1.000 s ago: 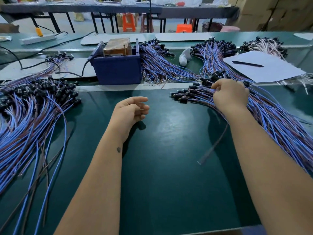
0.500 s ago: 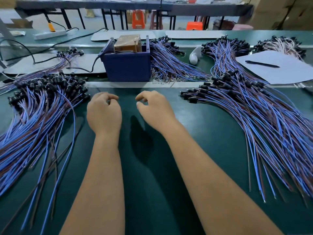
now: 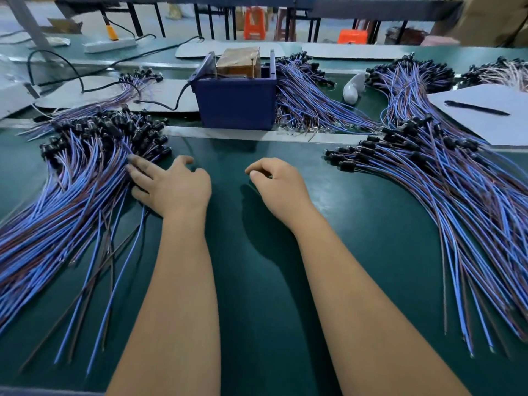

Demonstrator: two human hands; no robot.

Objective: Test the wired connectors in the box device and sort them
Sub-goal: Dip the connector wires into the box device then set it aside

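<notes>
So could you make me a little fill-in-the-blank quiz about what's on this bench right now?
1. The left hand touches the wire pile with ____ fingers.
2. The box device is dark ____ in colour.
3. A black ____ lies on the white paper.
4. The right hand holds ____ and hovers over the green table.

Missing words: straight; blue; pen; nothing

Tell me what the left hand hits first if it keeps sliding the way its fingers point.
The left hand points up-left with fingers already touching the left wire pile. Going on, it would likely meet that pile's black connectors first.
</notes>
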